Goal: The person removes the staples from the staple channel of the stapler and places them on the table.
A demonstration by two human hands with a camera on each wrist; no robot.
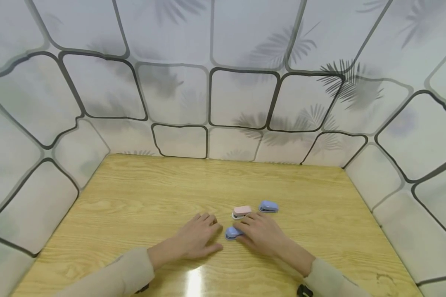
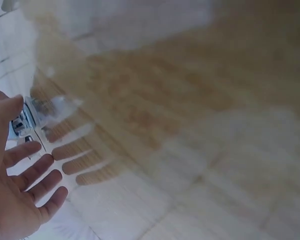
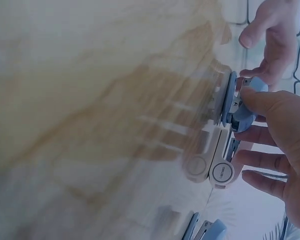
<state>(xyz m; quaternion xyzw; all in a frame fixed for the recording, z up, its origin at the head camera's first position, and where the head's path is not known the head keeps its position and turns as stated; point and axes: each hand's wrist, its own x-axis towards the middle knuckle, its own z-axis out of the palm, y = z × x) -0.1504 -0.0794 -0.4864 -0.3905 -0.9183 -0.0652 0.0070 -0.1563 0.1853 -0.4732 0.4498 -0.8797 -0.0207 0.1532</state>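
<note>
On the wooden table [image 1: 141, 198] my left hand [image 1: 200, 233] lies flat, fingers straight and holding nothing; the left wrist view shows its palm [image 2: 19, 195] with fingers spread. My right hand [image 1: 250, 231] sits beside it on a small blue stapler [image 1: 231, 233]. In the right wrist view the stapler [image 3: 242, 120] lies between the thumb and forefinger of that hand [image 3: 252, 117]. A pink stapler [image 1: 241, 211] lies just beyond the fingertips and shows pale [image 3: 217, 162] in the right wrist view. A second blue stapler [image 1: 269, 206] lies further right.
Patterned white walls [image 1: 238, 95] with dark curved lines close in the table at the back and both sides. The second blue stapler's end [image 3: 210, 232] shows at the bottom of the right wrist view. A glare patch [image 1: 195, 282] lies near the front edge.
</note>
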